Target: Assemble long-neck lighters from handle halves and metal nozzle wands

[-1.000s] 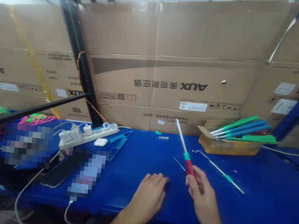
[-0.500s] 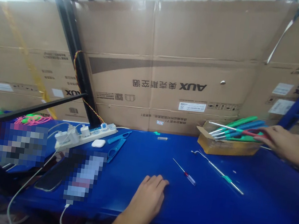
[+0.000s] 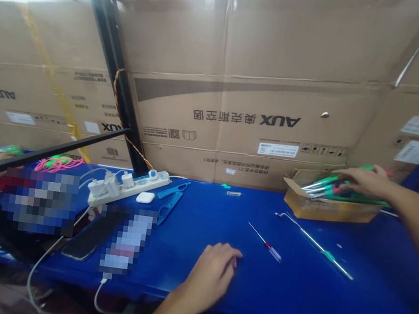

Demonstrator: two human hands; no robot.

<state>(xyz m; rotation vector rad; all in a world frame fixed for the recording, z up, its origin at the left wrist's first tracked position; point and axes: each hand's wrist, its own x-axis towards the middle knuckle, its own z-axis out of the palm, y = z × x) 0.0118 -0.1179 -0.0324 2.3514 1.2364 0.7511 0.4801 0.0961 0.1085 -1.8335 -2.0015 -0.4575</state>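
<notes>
My left hand (image 3: 213, 270) rests on the blue tabletop (image 3: 283, 300), fingers loosely bent, with nothing visible in it. My right hand (image 3: 366, 183) reaches over a low cardboard box (image 3: 329, 212) at the back right. Its thumb and fingers are apart among the tools; contact is partly hidden. The box holds several tools with metal shafts (image 3: 315, 188) and green handles; a red handle (image 3: 384, 172) shows behind the hand. Between the hands lies a small screwdriver (image 3: 268, 245) with a clear and red handle. A thin metal rod with a hooked wire end (image 3: 321, 248) lies right of it.
A white power strip (image 3: 128, 187) with chargers stands at the back left. Near it lie a white case (image 3: 145, 198), blue plastic strips (image 3: 170, 207) and a dark phone (image 3: 95, 234). Cables hang over the front edge. A black post (image 3: 107, 56) rises before the cardboard wall (image 3: 255, 44).
My right hand has moved left over the box; the red-handled tool it held now shows only partly behind it. My left hand has barely moved. The view has shifted slightly.
</notes>
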